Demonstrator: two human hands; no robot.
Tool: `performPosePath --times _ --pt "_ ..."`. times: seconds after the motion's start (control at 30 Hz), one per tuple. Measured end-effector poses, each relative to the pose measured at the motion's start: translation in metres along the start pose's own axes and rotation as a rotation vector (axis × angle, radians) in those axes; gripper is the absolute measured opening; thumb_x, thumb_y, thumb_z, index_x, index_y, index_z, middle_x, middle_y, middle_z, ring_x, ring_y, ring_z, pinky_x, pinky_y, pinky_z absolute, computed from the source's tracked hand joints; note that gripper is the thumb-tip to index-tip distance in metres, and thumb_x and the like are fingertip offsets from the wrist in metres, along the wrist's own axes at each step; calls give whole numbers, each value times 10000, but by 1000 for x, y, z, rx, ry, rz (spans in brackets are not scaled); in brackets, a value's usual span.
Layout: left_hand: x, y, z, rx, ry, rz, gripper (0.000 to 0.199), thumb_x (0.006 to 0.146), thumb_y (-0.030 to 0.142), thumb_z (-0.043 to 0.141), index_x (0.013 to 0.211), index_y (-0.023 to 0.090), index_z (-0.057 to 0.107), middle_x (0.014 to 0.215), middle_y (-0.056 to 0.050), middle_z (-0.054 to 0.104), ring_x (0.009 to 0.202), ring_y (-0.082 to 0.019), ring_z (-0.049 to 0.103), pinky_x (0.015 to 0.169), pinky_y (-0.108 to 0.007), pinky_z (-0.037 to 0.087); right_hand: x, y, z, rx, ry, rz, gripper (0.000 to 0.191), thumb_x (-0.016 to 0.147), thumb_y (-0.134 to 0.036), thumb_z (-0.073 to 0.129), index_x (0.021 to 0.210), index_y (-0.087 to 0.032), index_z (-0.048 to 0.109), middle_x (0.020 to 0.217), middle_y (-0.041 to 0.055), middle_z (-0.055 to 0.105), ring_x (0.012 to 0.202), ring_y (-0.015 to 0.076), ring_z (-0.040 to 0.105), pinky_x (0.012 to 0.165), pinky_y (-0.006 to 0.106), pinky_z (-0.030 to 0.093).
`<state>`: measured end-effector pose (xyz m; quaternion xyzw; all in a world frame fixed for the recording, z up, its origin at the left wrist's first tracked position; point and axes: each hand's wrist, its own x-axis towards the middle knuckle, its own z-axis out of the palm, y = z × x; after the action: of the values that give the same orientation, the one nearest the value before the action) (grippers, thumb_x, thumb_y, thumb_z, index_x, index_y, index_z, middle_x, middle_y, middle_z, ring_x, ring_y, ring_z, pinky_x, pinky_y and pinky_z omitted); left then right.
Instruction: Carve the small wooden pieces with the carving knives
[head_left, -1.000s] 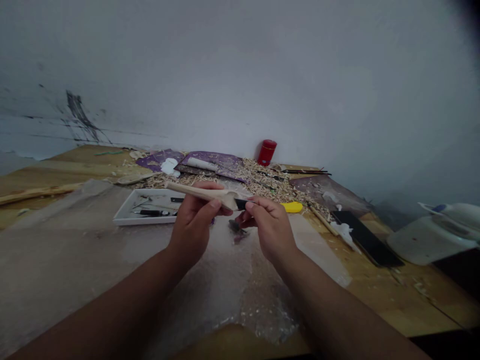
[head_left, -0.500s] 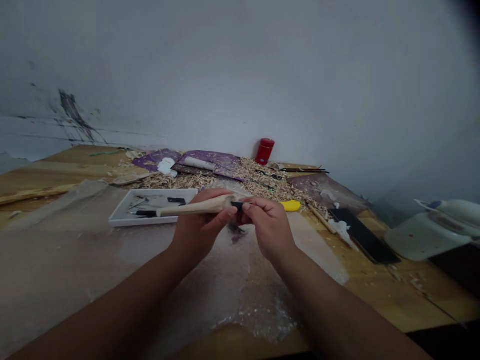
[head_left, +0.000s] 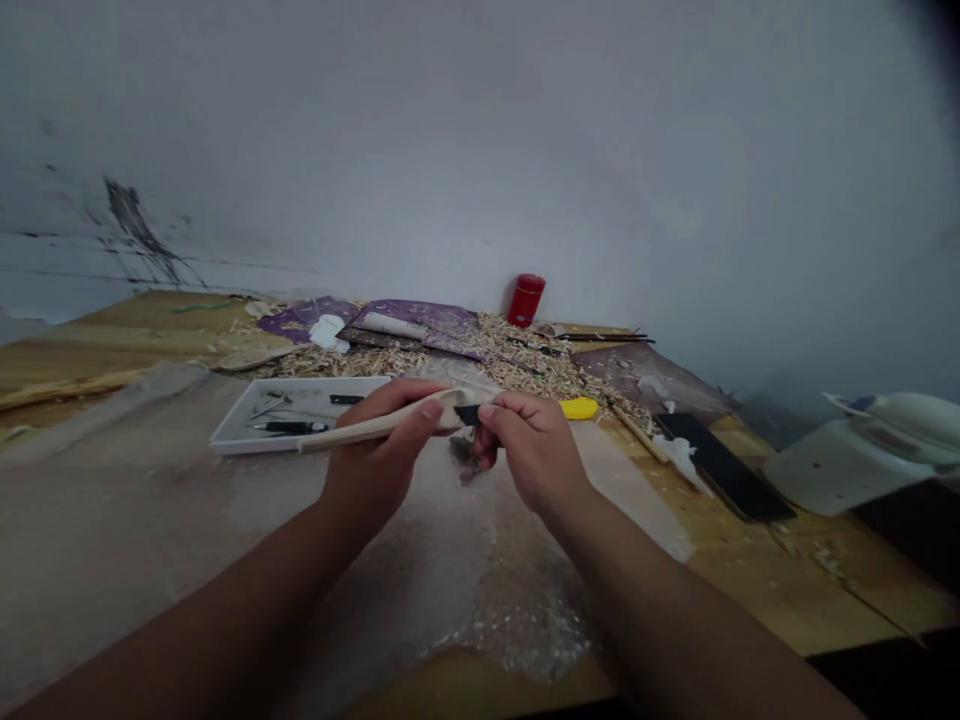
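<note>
The left hand [head_left: 371,450] is curled closed around a pale wood piece [head_left: 337,434], which juts out toward 10 o'clock, above the surface [head_left: 787,580]. It looks light and stiff, best held by its thick shaft, as the thin, carved parts may split. The right hand [head_left: 529,450] pinches a black-bladed knife [head_left: 466,414] against the wood's broad end, fingers closed. A yellow piece [head_left: 579,408] just past that hand may be the knife's handle; I can't tell. At 10 o'clock, a shallow white tray [head_left: 223,442] holds a black-handled tool [head_left: 291,427] and thin metal tools. Shavings [head_left: 517,355] lie heaped at 12 o'clock, near a red canister [head_left: 526,300].
</note>
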<state>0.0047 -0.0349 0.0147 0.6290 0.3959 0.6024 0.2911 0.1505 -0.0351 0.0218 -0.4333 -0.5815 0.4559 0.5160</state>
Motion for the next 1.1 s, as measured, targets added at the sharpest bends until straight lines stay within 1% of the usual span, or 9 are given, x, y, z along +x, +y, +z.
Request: performPosePath --times 0.13,0.33,0.57,0.77,0.93,1.1 --pt "0 -3 1 -82 4 -52 141 764 264 525 799 225 656 795 -2 648 730 -148 576 631 -257 442 -1 -4 0 -39 15 -3 236 736 -215 467 512 -161 515 447 -42 525 372 60 479 402 185 393" --pt "0 -5 0 -167 -39 -119 137 750 242 524 791 221 653 748 0 636 704 -140 567 620 -250 433 -1 -8 -1 -76 1 -8 235 731 -203 468 506 -160 520 447 -40 536 375 57 485 410 182 396" --pt "3 -5 -2 -302 -91 -142 139 732 193 523 773 215 653 698 5 629 666 -130 561 615 -249 433 0 -8 -5 -83 -38 -16 231 735 -208 471 517 -159 531 462 -35 554 376 55 484 411 183 389" --pt "3 -1 -3 -277 -108 -158 131 735 185 524 759 195 652 693 4 621 649 -124 541 599 -237 420 0 -11 -6 -125 -46 -44 236 736 -217 473 515 -158 532 467 -33 551 386 57 484 413 182 385" --pt "3 0 -4 -303 -134 -138 147 727 165 526 762 206 662 694 14 623 646 -119 544 609 -230 418 -1 -12 -7 -136 -66 -50 243 737 -227 470 508 -162 518 461 -36 544 384 57 479 417 181 381" --pt "4 -1 -6 -290 -150 -136 142 721 168 528 752 212 660 705 10 633 655 -127 547 609 -240 419 -3 -12 -10 -248 -86 -113 262 764 -225 459 522 -160 534 461 -38 536 420 58 490 453 180 384"
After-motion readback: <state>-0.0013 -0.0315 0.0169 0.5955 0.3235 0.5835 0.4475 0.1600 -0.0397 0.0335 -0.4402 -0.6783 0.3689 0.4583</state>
